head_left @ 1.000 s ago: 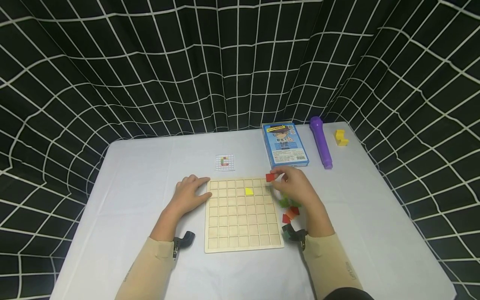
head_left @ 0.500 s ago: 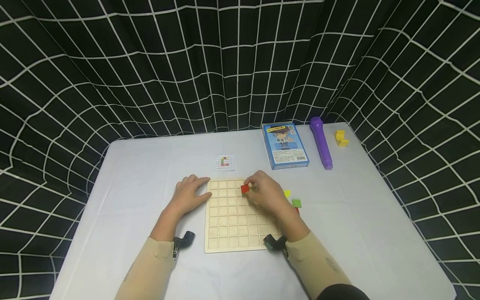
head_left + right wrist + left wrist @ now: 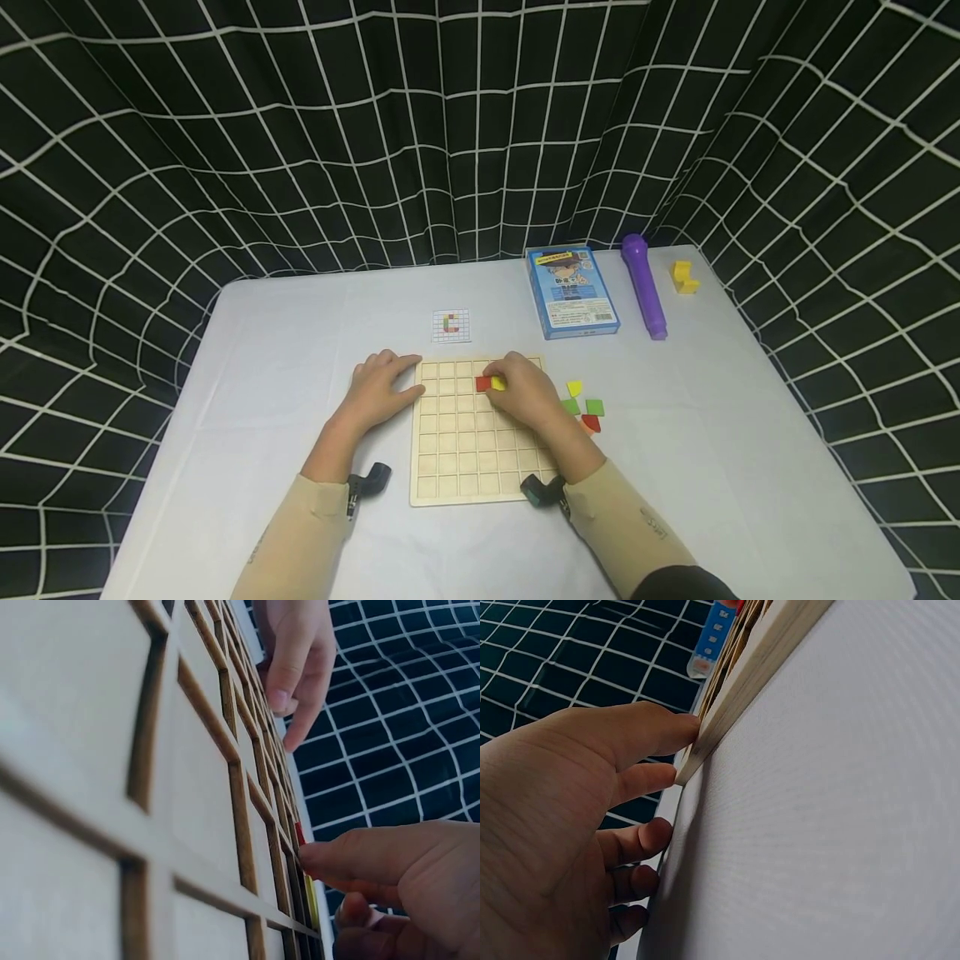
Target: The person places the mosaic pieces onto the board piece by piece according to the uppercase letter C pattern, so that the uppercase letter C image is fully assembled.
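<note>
A wooden grid board (image 3: 480,450) lies on the white table. My left hand (image 3: 384,382) lies flat beside its upper left corner, and in the left wrist view the fingers (image 3: 656,731) press against the board's edge (image 3: 757,671). My right hand (image 3: 504,377) is over the board's top rows and pinches a red tile (image 3: 482,383) down into a cell. That tile sits just left of a yellow tile (image 3: 499,382). In the right wrist view a fingertip (image 3: 319,859) touches the red tile's edge (image 3: 300,834).
Loose yellow (image 3: 574,387), green (image 3: 594,407) and red (image 3: 591,422) tiles lie just right of the board. Behind it are a small pattern card (image 3: 452,326), a blue box (image 3: 572,290), a purple cylinder (image 3: 643,285) and a yellow block (image 3: 683,277). A black grid curtain surrounds the table.
My right hand carried the red tile from beyond the board's upper right corner leftward and lowered it into the cell beside the yellow tile. The left hand stayed put.
</note>
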Tool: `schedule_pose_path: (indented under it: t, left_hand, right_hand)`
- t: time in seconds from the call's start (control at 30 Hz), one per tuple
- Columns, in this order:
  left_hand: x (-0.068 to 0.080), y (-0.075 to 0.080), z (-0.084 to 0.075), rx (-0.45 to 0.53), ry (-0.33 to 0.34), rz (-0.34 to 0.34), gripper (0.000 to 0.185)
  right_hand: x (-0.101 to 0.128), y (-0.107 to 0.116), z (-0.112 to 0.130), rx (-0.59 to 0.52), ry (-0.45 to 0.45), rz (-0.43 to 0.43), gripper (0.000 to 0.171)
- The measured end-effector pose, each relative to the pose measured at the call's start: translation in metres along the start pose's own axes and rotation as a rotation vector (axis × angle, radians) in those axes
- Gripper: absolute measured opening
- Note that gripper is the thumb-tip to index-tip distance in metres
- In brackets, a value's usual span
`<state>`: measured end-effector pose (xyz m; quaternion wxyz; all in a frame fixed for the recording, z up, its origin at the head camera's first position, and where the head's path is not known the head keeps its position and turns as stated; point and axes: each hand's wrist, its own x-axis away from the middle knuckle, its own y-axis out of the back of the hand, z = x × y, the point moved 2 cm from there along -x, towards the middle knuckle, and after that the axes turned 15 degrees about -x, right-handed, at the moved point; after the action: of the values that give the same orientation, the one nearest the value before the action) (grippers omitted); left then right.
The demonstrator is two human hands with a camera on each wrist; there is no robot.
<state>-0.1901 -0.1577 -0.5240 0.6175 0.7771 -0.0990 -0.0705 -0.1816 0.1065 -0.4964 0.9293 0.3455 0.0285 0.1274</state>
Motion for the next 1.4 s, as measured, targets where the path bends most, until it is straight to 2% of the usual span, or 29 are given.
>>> schedule_pose_path:
  t: [0.33,0.47,0.6,0.77,0.9,1.0,1.13,1.23,1.4]
  left_hand:
    - [0.001,-0.001,0.0,0.006,0.007,0.003,0.061]
    - [0.001,-0.002,0.0,0.004,0.01,0.004,0.061]
    - [0.001,-0.002,0.0,0.009,0.01,0.0,0.061]
    - [0.001,-0.002,0.001,0.01,0.008,0.0,0.061]
    - [0.001,-0.002,0.001,0.009,0.016,0.008,0.062]
    - [0.001,-0.001,0.001,0.008,0.018,0.006,0.062]
    - [0.001,-0.001,0.001,0.01,0.014,0.004,0.061]
    - [0.001,-0.002,0.001,0.012,0.013,0.006,0.062]
    - [0.0,-0.002,0.001,0.009,0.011,0.005,0.061]
  right_hand:
    - [0.002,0.0,-0.001,0.035,0.005,0.005,0.027]
    - [0.005,0.015,-0.001,-0.004,-0.039,-0.011,0.03]
    - [0.01,0.045,-0.007,-0.043,-0.131,-0.028,0.028]
    - [0.018,0.081,-0.025,0.035,-0.275,-0.038,0.023]
    - [0.022,0.095,-0.038,0.096,-0.417,-0.009,0.024]
    - [0.023,0.096,-0.042,0.14,-0.483,0.016,0.028]
    - [0.022,0.093,-0.044,0.177,-0.486,0.007,0.026]
    - [0.02,0.092,-0.045,0.158,-0.458,-0.02,0.022]
    - [0.017,0.092,-0.048,0.02,-0.414,-0.05,0.029]
